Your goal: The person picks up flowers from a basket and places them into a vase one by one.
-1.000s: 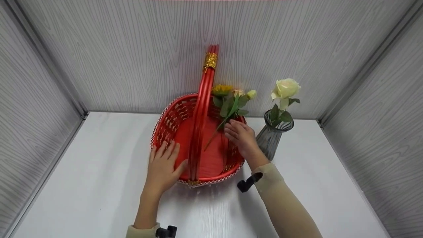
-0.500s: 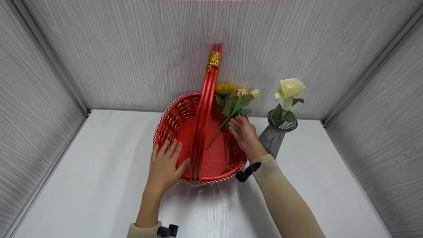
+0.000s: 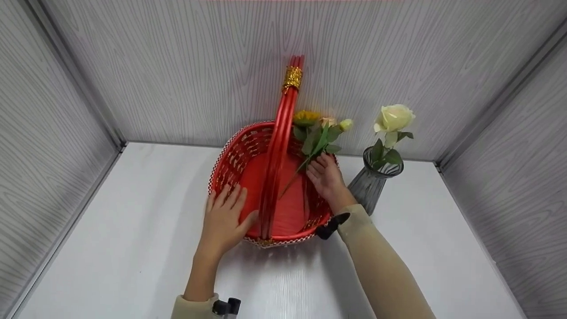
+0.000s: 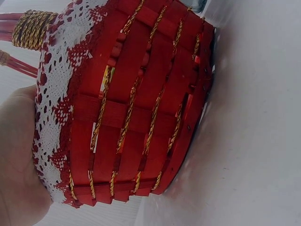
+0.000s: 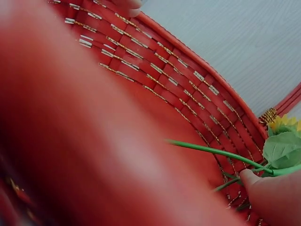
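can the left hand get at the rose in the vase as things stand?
Probably not easily. The left hand rests on the near rim of the red basket, and the basket's tall handle and the right arm lie between it and the rose in the vase.

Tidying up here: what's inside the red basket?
Flower stems lean on the red basket's far rim; the right hand touches them. The floor under that hand is hidden.

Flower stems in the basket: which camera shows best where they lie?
The head view: it shows the flower stems leaning on the red basket's far rim, beside the right hand. The right wrist view shows only a close stretch of stems and a leaf. The left wrist view shows just the basket's outer wall.
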The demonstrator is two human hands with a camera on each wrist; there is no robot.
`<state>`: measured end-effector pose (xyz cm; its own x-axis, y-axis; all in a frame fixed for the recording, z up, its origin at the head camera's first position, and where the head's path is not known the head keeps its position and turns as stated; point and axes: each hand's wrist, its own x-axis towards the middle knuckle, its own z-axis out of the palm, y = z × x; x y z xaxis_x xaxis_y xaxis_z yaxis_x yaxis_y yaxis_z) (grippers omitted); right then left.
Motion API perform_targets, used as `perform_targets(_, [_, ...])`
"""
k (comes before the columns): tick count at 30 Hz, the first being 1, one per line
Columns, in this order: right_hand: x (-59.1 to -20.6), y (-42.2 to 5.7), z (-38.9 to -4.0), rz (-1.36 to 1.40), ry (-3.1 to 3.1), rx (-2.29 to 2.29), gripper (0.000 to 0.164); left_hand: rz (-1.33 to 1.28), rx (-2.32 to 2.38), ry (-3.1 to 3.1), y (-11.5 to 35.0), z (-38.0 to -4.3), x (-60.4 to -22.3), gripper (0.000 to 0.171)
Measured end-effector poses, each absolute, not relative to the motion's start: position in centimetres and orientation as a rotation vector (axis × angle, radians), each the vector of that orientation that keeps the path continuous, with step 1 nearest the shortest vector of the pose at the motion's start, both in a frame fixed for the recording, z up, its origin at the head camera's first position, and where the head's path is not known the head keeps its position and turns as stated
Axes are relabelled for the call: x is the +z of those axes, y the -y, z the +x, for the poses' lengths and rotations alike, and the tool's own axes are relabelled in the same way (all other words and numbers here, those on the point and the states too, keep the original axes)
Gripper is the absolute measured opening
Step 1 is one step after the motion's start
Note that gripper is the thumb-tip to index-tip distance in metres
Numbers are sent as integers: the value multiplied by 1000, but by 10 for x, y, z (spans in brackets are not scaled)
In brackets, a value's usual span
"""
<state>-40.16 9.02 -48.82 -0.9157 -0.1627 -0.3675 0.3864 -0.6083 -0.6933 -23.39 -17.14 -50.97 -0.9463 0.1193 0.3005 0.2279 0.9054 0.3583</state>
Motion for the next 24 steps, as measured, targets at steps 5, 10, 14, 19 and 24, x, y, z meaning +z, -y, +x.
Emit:
perform_targets(5, [-489,-89,-400,341,-1228,-2474,64,-260,-561,2808,172,-234,-509,74])
perform_targets(10, [-490,-88,-397,322,-1307,-2385,62,-259,-561,2816,172,-235,-508,73])
perform_targets(14, [-491,-86,-396,313,-1330,-2283,65,-259,-571,2809,172,-235,-508,73])
perform_targets(19, [-493,-84,-395,275,-1328,-2249,55,-252,-572,2808,172,-235,-510,75])
perform_targets(24, [-494,-81,-395,151,-1480,-2278,49,-251,-573,2804,172,-235,-510,73])
